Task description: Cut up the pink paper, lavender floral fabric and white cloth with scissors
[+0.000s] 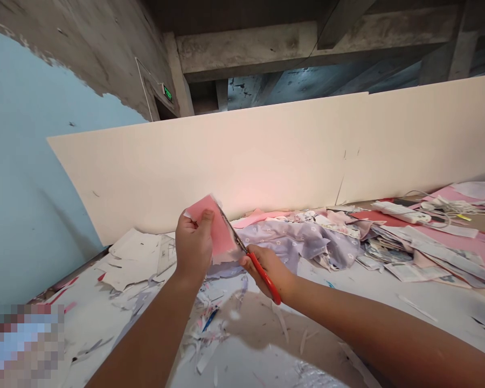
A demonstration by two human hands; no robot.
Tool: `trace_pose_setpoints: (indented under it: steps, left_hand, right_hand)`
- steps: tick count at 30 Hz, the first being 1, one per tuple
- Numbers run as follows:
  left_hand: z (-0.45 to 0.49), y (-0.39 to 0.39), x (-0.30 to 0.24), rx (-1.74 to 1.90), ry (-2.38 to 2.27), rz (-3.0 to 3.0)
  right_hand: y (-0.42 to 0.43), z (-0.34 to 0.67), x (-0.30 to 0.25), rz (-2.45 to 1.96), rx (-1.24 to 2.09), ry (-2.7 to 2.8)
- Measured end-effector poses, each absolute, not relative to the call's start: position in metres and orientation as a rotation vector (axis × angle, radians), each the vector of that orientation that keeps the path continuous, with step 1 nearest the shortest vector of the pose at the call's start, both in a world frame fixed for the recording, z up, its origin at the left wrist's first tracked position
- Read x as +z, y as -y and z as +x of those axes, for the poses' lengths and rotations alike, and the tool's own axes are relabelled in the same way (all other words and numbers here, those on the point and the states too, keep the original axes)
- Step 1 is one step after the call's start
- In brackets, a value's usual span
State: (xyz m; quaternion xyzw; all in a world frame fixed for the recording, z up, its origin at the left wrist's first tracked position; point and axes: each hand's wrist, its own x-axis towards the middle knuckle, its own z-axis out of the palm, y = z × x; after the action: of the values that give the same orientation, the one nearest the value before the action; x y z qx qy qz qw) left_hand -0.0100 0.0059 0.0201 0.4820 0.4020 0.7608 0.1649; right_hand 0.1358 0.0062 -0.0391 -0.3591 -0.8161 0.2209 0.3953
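Observation:
My left hand (194, 245) pinches the edge of a pink sheet of paper or foam (215, 229), holding it up in front of me. My right hand (267, 271) is closed around red-handled scissors (264, 277). Their metal blades (231, 234) run along the sheet's right edge and seem to meet it, though the exact cutting point is too small to tell. Below the sheet, the lower part of its colour fades to white.
White paper scraps (131, 258) and offcuts cover the white work surface (246, 328). Lilac floral fabric (303, 242), stacked printed papers (388, 250) and a white power strip (400, 212) with cables lie behind. A tall cream board (226, 161) stands along the back.

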Motion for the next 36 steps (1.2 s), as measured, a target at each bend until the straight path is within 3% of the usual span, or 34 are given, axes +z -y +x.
trace_pose_setpoints:
  steps: [17,29,36]
  left_hand:
    - [-0.006,0.008,0.027,2.066,-1.364,1.367]
    - [-0.01,0.004,0.031,2.137,-1.225,1.252]
    - [-0.017,0.005,0.034,2.106,-1.22,1.274]
  right_hand:
    - [0.006,0.132,-0.035,-0.706,0.992,2.037]
    - [0.008,0.128,-0.038,-0.597,1.355,1.876]
    - [0.017,0.134,-0.023,-0.667,1.017,2.117]
